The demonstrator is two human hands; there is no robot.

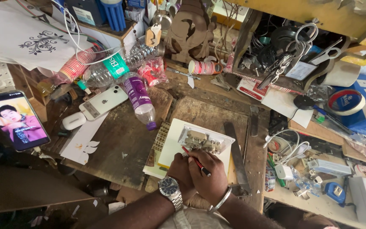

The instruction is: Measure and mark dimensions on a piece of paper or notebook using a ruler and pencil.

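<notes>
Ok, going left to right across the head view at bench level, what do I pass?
Phone with lit screen → white earbud case → purple-labelled bottle → left hand → right hand holding a red screwdriver at the white switch plate → white charger → blue tape measure.

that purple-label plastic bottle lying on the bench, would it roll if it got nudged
Probably: the purple-label bottle lies on its side on the wooden bench, so its round body could roll. It looks clear and mostly empty, so likely light. A phone beside it might stop it.
</notes>
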